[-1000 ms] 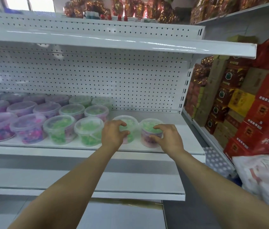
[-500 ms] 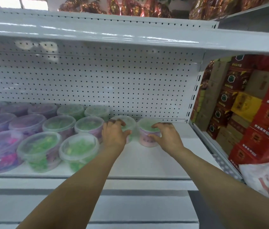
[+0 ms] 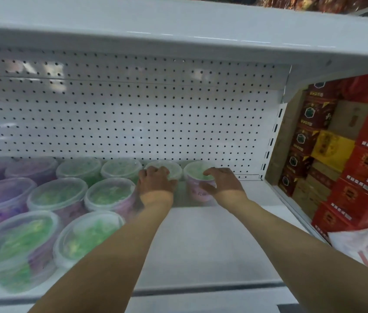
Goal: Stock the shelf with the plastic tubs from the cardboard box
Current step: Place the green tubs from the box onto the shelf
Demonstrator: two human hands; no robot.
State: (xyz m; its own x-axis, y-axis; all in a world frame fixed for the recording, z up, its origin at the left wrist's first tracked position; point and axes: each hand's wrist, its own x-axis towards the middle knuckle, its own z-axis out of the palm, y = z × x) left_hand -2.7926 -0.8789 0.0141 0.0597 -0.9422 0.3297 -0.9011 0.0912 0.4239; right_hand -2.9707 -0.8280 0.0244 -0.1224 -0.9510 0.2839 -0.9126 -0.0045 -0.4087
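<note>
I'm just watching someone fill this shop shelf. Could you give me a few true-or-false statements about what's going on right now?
1. Each hand is on a tub at the back of the shelf. True: left hand, right hand.
2. The right-hand tub holds something green. True.
3. The back wall is solid glass. False: it is white board full of holes.
4. Blue boxes are stacked to the right. False: the boxes are red and yellow.

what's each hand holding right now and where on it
Each hand grips one plastic tub from above by its lid rim: the left hand the left tub, the right hand the pink-sided tub.
</note>
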